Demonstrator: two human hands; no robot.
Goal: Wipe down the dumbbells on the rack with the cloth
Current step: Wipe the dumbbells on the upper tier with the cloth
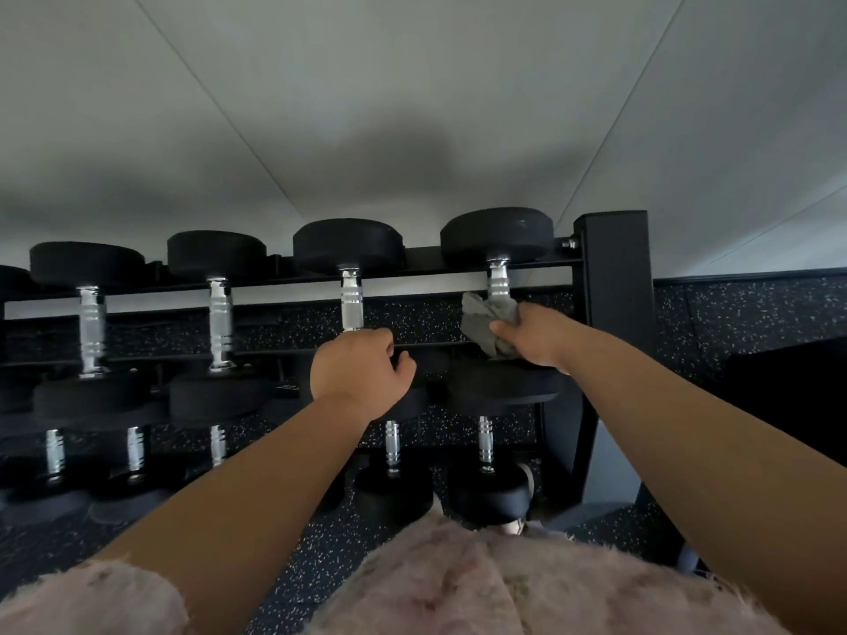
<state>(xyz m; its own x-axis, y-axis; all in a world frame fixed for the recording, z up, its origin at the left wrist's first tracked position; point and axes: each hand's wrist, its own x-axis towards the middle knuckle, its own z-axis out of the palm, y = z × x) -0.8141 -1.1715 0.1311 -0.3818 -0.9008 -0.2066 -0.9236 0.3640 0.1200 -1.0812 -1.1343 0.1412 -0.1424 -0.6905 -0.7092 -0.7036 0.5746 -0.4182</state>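
A black rack (614, 268) holds rows of black dumbbells with chrome handles. On the top row, my right hand (536, 334) grips a crumpled grey cloth (481, 320) against the chrome handle of the rightmost dumbbell (497, 233). My left hand (360, 373) curls over the near end of the neighbouring dumbbell (350, 295), covering the lower part of its handle. Two more top-row dumbbells (220, 313) stand to the left.
A lower row of smaller dumbbells (486, 444) sits beneath my arms. The rack's thick black upright stands just right of my right hand. Speckled rubber flooring (733, 323) lies below and a pale wall (412, 107) rises behind.
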